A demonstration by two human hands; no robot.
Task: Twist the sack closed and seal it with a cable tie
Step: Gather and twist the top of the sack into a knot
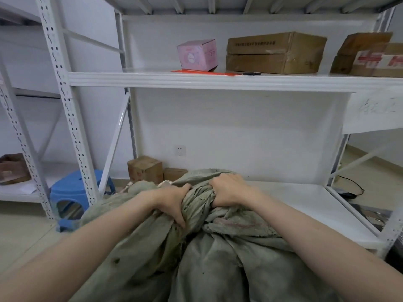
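Sack (pixel 218 269) neck bunched between both grips.
Left grip (pixel 173 202) and right grip (pixel 229 189) each clamped around the gathered cloth, side by side, at the sack's far top; orange cable ties (pixel 202 72) lay on the shelf (pixel 152 81) beyond.

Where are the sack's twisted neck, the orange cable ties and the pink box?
sack's twisted neck (pixel 197 199), head view, on the gathered fabric folds.
orange cable ties (pixel 202 72), head view, middle of the strips.
pink box (pixel 197 55), head view, front face.
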